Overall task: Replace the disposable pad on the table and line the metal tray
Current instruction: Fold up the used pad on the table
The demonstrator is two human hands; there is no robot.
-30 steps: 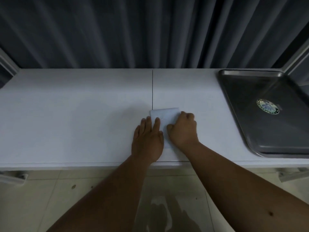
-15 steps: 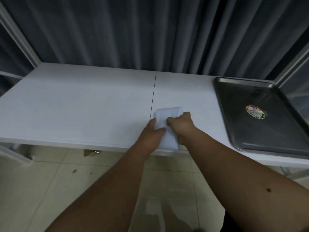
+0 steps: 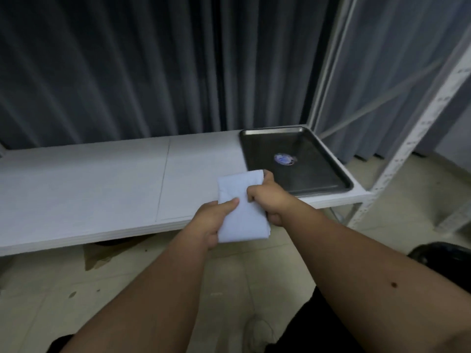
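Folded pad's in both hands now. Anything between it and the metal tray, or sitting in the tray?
Nothing visible. The folded pad, gripped by the left hand and right hand, hangs beside the metal tray. The tray holds only a round sticker.

Left hand [image 3: 212, 222] and right hand [image 3: 267, 200] both grip folded white pad [image 3: 242, 207] above table [image 3: 102, 184] front edge; metal tray [image 3: 300, 138] at right end.

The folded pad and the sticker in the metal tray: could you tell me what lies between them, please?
In the head view, only the right hand's fingertips, the tray's near-left rim and bare tray floor lie between the pad and the sticker.
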